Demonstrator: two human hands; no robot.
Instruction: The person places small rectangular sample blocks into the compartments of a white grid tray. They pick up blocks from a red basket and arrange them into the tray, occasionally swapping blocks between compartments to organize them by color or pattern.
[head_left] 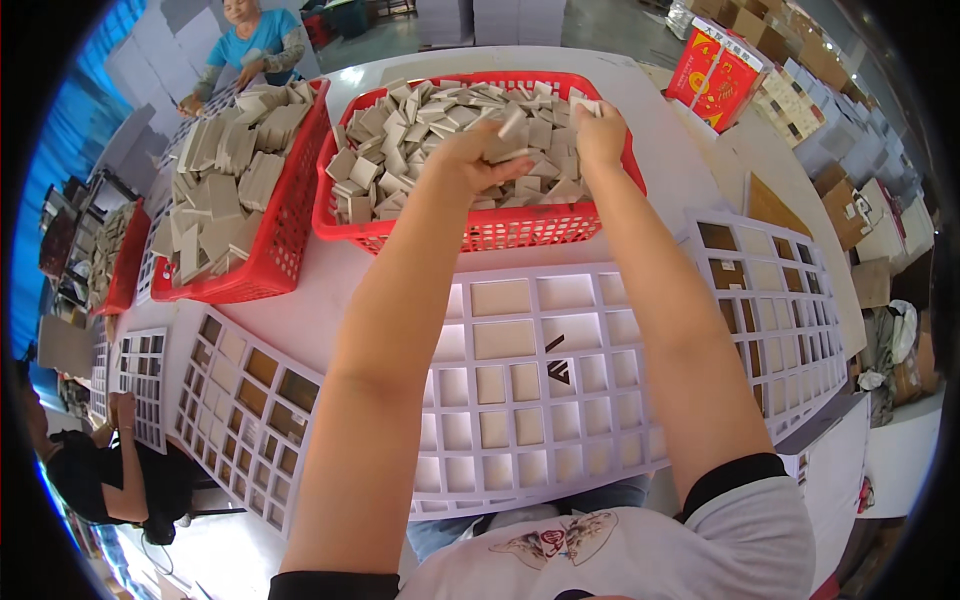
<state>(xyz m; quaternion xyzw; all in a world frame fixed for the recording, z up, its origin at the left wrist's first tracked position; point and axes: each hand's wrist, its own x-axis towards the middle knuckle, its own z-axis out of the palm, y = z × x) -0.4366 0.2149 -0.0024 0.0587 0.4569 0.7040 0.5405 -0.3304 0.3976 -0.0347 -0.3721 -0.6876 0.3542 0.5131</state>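
Observation:
My left hand is over the middle of a red plastic basket, its fingers curled around several small pale squares. At the basket's right rim, my right hand pinches another pale square between its fingers. Loose beige square pieces fill the basket in a jumbled heap. In front of me, under my forearms, lies a white grid frame. Some of its compartments hold pale squares, and a black mark shows near its middle.
To the left, a second red basket holds larger pale pieces. More grid frames lie at the left and right. A red box stands at the back right. One person works at the far left, another at the near left.

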